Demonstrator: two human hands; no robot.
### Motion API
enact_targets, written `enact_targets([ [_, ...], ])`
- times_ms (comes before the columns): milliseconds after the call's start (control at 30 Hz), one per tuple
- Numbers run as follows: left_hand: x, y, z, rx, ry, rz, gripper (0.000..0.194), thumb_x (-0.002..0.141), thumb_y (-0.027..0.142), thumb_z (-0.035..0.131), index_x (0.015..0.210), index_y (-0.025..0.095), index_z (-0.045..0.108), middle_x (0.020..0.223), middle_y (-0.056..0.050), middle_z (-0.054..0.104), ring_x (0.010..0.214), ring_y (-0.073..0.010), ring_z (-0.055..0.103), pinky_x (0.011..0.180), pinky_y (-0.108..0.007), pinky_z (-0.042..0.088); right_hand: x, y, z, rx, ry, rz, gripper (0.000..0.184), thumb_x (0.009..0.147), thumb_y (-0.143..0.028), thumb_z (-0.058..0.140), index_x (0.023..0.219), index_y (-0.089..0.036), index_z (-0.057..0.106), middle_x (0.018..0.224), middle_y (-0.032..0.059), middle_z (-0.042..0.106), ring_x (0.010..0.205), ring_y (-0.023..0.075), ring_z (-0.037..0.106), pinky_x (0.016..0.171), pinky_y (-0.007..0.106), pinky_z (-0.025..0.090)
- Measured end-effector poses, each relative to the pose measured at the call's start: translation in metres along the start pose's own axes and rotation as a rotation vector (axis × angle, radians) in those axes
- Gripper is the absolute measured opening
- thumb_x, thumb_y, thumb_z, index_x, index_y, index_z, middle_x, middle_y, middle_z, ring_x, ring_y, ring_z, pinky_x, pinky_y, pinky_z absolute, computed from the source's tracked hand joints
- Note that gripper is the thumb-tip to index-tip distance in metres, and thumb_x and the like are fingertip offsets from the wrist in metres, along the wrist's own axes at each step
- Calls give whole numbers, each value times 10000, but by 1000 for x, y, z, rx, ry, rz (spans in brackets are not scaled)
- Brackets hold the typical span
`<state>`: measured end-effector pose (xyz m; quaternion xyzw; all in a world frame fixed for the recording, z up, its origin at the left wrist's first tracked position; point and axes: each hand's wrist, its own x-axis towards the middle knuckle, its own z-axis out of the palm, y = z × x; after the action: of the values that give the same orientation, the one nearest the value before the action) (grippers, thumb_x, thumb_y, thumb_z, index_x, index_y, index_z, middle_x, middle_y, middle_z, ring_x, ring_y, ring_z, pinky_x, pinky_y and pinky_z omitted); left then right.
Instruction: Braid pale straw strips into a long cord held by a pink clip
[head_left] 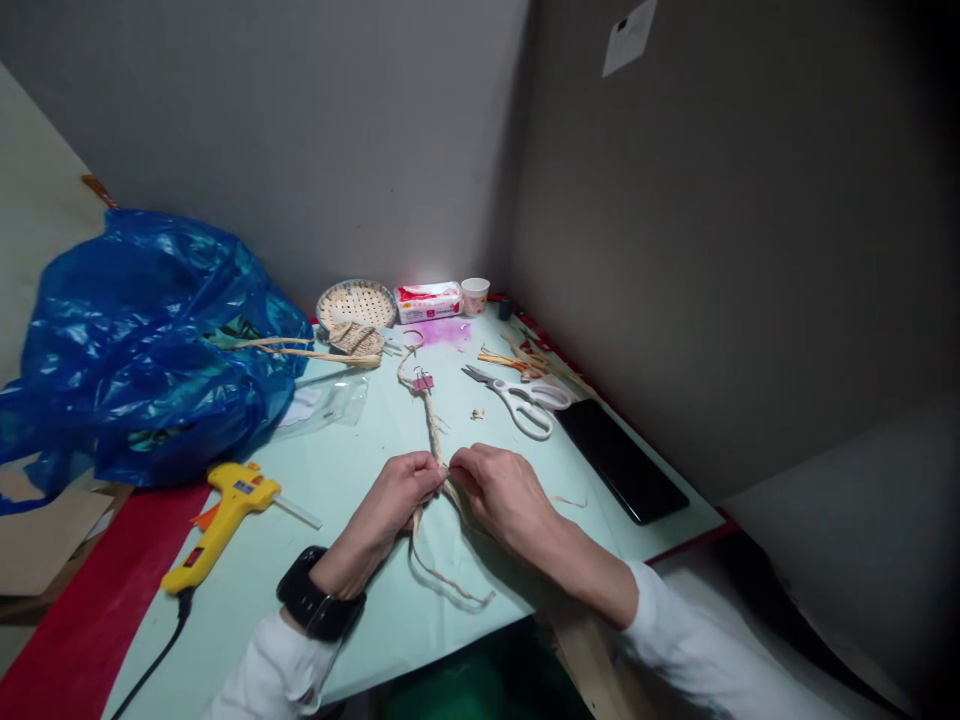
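A pale braided cord of straw-like fibre [433, 425] runs away from me down the middle of the table. A pink binder clip [422, 382] grips it near its far end, where the cord curls into a loop. My left hand [409, 485] pinches the near end of the braid. Close against it, my right hand [491, 480] is closed on the same spot, thumb and fingers pressed together on the strands. Loose fibre strands [450, 582] trail from beneath my hands toward the table's front edge. The fingertips partly hide where the strands cross.
To the right lie white-handled scissors [517, 400] and a black phone-like slab [622, 460]. A yellow glue gun [225, 525] with a cord and a blue plastic bag [150, 340] occupy the left. At the back stand a woven basket [356, 303], a tissue pack [428, 301] and a paper cup [475, 297].
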<state>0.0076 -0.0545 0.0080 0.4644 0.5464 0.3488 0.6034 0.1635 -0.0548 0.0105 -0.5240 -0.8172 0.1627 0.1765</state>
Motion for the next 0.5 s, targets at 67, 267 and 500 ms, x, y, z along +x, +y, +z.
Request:
enact_targets([
  [67, 0, -1, 0, -5, 14, 1, 274, 692, 342, 655, 574, 165, 483, 476, 92, 328, 421, -43, 234, 395, -185, 143, -4, -1, 1, -63, 67, -20, 193, 915, -199, 470, 774, -177, 601, 768, 28, 609, 626, 126, 506, 580, 269, 259],
  [267, 2, -6, -2, -56, 14, -32, 278, 717, 375, 656, 613, 141, 548, 468, 95, 333, 399, -29, 211, 384, -181, 110, -20, -9, 19, -2, 285, -21, 177, 921, -218, 480, 794, -172, 594, 761, 16, 578, 652, 129, 506, 577, 266, 283],
  [500, 1, -6, -4, -118, -25, -17, 319, 731, 374, 663, 593, 164, 467, 492, 92, 366, 391, -16, 227, 368, -157, 154, -31, -18, 35, -212, 550, -261, 209, 889, -84, 444, 761, -154, 594, 683, 30, 527, 628, 155, 427, 575, 298, 260],
])
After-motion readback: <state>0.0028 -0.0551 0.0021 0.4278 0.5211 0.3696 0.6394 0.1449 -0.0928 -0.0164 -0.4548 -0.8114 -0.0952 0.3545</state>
